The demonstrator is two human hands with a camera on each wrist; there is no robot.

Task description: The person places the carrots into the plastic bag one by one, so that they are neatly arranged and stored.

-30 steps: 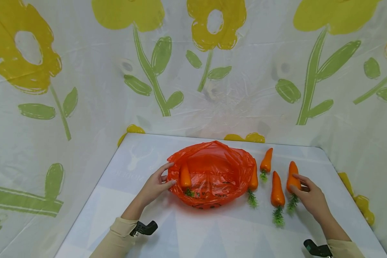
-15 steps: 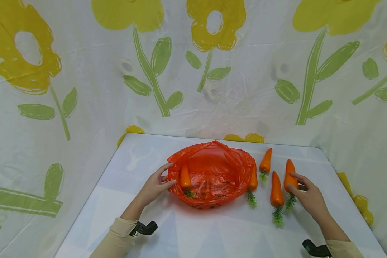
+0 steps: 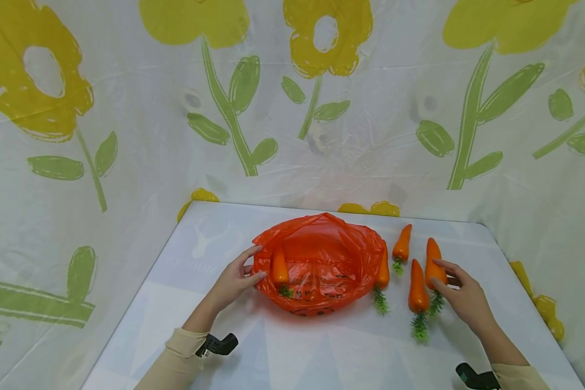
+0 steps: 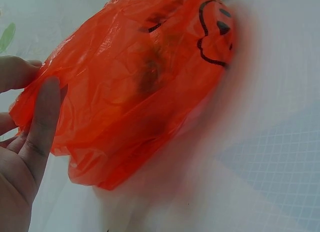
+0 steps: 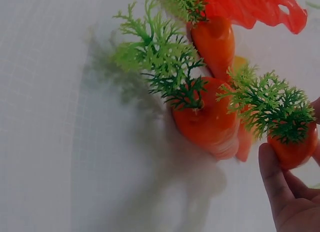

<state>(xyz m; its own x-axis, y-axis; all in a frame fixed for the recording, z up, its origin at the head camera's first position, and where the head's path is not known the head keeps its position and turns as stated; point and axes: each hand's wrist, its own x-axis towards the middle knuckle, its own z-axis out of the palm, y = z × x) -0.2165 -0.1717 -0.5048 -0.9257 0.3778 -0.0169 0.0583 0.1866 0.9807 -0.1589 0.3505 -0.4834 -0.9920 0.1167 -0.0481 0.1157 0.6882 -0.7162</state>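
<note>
A crumpled orange plastic bag (image 3: 322,254) lies open in the middle of the white table (image 3: 322,352). My left hand (image 3: 256,264) pinches the bag's left rim (image 4: 145,81) between thumb (image 4: 42,117) and fingers. One toy carrot (image 3: 280,268) with green leaves lies inside the bag near that hand. My right hand (image 3: 442,275) grips the rightmost carrot (image 3: 433,259) by its leafy end; in the right wrist view my thumb (image 5: 274,179) sits under this carrot (image 5: 295,144).
Three more carrots lie right of the bag: one (image 3: 383,271) against its edge, one (image 3: 402,244) farther back, one (image 3: 417,281) beside the held carrot. A flower-printed cloth (image 3: 292,108) hangs behind and around the table. The table's right edge (image 3: 531,292) is near my right hand.
My right hand has closed on the rightmost carrot and shifted it left and a little farther away, close to its neighbour. The left hand and bag have stayed still.
</note>
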